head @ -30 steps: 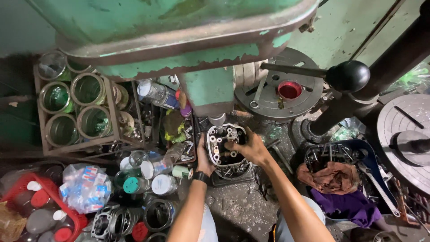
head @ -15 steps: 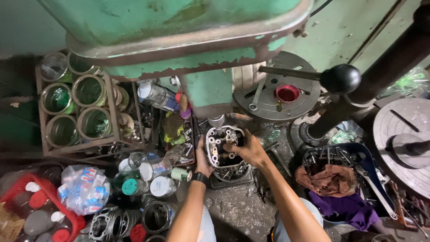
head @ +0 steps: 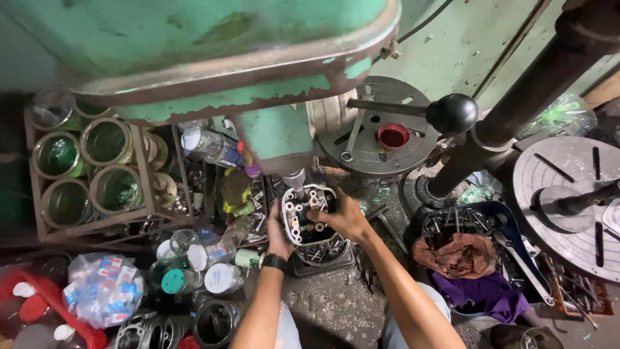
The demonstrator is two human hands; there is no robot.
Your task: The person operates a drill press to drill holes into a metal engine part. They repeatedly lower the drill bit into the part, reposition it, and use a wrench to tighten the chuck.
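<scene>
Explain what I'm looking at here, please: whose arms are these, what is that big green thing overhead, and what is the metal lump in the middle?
The picture comes from a camera worn on a person's head, looking down, so the two bare arms reaching in from the bottom are that person's own. The left hand, with a dark band at the wrist, and the right hand grip a grey metal engine part full of holes and studs, held upright under the spindle of a worn green drill press. The press's black-knobbed feed lever sticks out to the right. Around it the bench is crowded: a rack of glass jars on the left, capped bottles below it, and on the right a blue bin of tools with brown and purple rags, plus a round slotted metal plate.
</scene>
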